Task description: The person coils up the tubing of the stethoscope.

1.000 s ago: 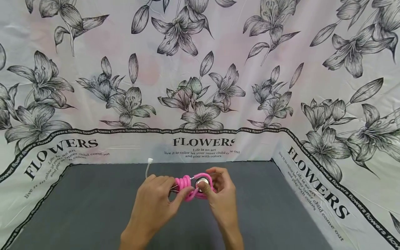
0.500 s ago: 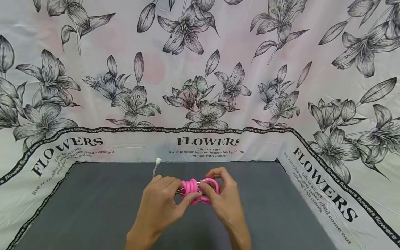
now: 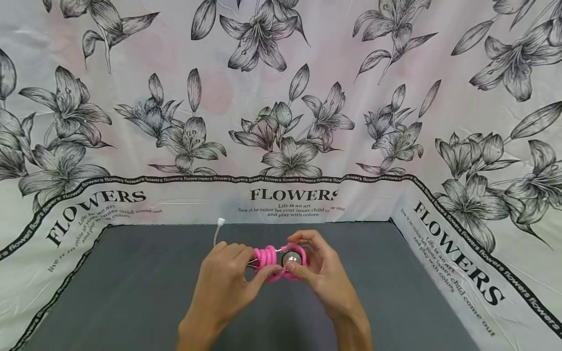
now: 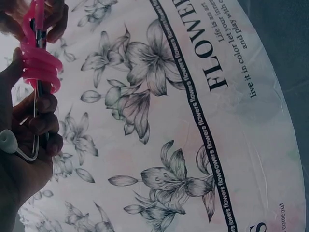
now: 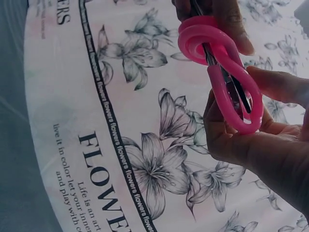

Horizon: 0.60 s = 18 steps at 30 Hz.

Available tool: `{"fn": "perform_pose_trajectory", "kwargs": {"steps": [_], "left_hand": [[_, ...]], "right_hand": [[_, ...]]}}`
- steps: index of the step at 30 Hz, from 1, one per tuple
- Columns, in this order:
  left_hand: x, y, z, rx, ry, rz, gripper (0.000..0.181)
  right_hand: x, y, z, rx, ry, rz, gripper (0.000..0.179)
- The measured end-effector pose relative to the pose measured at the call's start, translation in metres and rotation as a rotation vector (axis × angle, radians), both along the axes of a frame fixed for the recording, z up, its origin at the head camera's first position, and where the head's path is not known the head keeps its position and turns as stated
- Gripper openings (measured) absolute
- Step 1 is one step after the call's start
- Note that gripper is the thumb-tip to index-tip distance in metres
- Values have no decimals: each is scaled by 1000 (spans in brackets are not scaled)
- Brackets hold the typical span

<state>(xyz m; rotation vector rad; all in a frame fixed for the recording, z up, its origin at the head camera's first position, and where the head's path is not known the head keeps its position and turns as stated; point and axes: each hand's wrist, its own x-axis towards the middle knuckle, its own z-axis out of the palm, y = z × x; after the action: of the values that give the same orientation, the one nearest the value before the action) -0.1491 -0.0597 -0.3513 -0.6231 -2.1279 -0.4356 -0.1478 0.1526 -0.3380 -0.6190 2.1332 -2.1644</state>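
A pink stethoscope is held up between both hands in the head view, its tubing (image 3: 265, 257) wound in several coils around the metal ear tubes. My left hand (image 3: 224, 278) grips the ear tubes and the coils, fingers wrapped over them. One white ear tip (image 3: 221, 222) sticks up past the left knuckles; it also shows in the left wrist view. At the other end, my right hand (image 3: 327, 273) pinches the round silver chest piece (image 3: 291, 257), thumb on its face. A pink tubing loop (image 5: 257, 96) surrounds the chest piece in the right wrist view.
A dark grey tabletop (image 3: 131, 292) lies beneath the hands. White cloth (image 3: 281, 122) printed with lilies and "FLOWERS" lettering rises at the back and along both sides of it.
The right thumb has slid down the chest piece, whose silver face shows again after being mostly covered half a second ago. The left hand keeps its grip on the coils.
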Motion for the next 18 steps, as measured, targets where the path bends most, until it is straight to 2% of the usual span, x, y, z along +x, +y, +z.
{"fn": "perform_pose_trajectory", "kwargs": {"steps": [5,10,15,18], "left_hand": [[0,-2,1,-6,-5,12,46],[0,-2,2,-19,1,10,47],[1,-3,2,1,-20,7,46],[2,-3,2,8,-30,4,45]], "right_hand": [[1,0,-1,33,65,-55,37],[0,0,-3,114,156,-104,26],[0,0,-4,257,323,-152,26],[1,2,-3,388,471,-194,23]]}}
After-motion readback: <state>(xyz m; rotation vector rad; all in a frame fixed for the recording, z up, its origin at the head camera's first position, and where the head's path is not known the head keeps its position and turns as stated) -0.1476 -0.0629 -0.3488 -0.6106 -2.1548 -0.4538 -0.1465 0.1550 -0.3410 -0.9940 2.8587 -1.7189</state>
